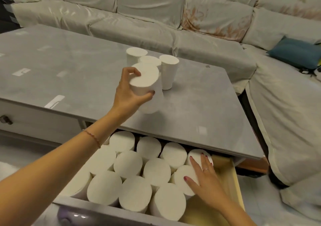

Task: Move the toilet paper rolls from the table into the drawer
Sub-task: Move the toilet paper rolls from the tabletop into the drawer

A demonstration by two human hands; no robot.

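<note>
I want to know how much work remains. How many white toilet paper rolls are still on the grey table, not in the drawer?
4: three stand upright on the grey table, at and; the left hand holds a fourth. More may be hidden behind.

Rolls on table [199,93]: four [144,79]. Rolls in drawer [238,182]: about thirteen [128,164].

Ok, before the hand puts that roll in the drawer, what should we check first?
1. Left hand grips the held roll firmly: ok, fingers wrap its top.
2. Held roll is clear of the table: cannot tell, the picture is blurred there.
3. Drawer is open: ok.
4. Free room in the drawer: ok, a bare gap shows at its right side.
5. Right hand is out of the way: not ok, it rests on the drawer rolls beside that gap.
6. Three rolls left on the table stand upright: ok.
</note>
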